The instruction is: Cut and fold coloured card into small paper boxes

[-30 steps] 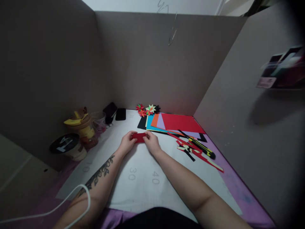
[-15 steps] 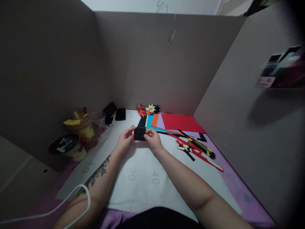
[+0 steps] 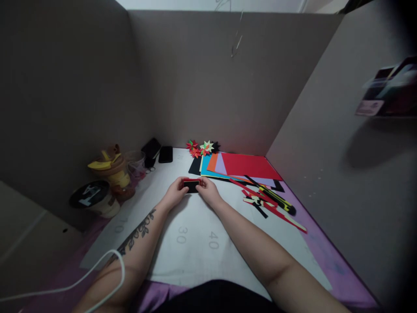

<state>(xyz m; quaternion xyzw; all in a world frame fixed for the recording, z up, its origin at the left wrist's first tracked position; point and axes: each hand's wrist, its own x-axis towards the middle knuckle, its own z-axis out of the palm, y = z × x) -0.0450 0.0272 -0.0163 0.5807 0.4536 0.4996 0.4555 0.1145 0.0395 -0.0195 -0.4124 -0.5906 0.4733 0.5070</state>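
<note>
Grey panels (image 3: 208,82) enclose a white-covered bench (image 3: 195,265), with coloured sheets (image 3: 250,166) stacked toward the back and paper strips (image 3: 272,206) at the right. The red-and-black paper piece (image 3: 192,187) lies between the two hands, near the middle of the bench. Half a second earlier it presented a taller black face; it now appears as a narrow black band below a red upper edge, which suggests folding in progress, though a mere tilt cannot be excluded. Both forearms reach forward and converge. The fingers of the left hand (image 3: 176,192) and right hand (image 3: 209,191) pinch opposite ends, thumbs toward the wearer; whether the piece touches the bench cannot be told.
</note>
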